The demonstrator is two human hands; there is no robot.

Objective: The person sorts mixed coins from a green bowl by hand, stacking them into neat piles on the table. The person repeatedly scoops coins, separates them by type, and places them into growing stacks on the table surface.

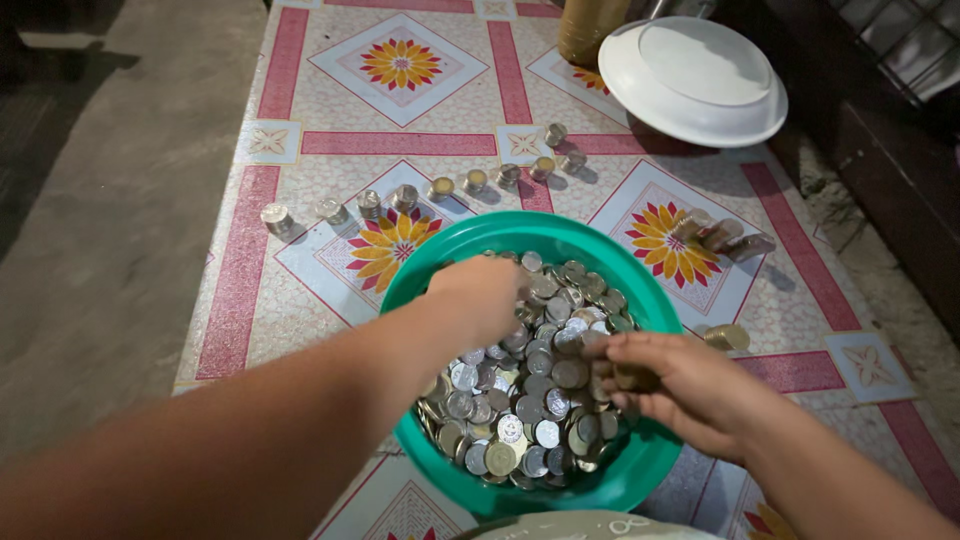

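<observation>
Digging through the coins [520, 400] in the green bowl [640, 470]; left hand [480, 295] reaching in, grip unclear; right hand [680, 385] pinching a few coins; stacking likely next.

No packages, labels, signs or screens visible anywhere in view.

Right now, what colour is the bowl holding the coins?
Green bowl, seen in the head view.

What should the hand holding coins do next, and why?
Probably lift the right hand out of the green bowl and set its small stack beside the coin stacks lined up on the table. It seems to grip several coins already, while the left hand digs in the coins.
</observation>
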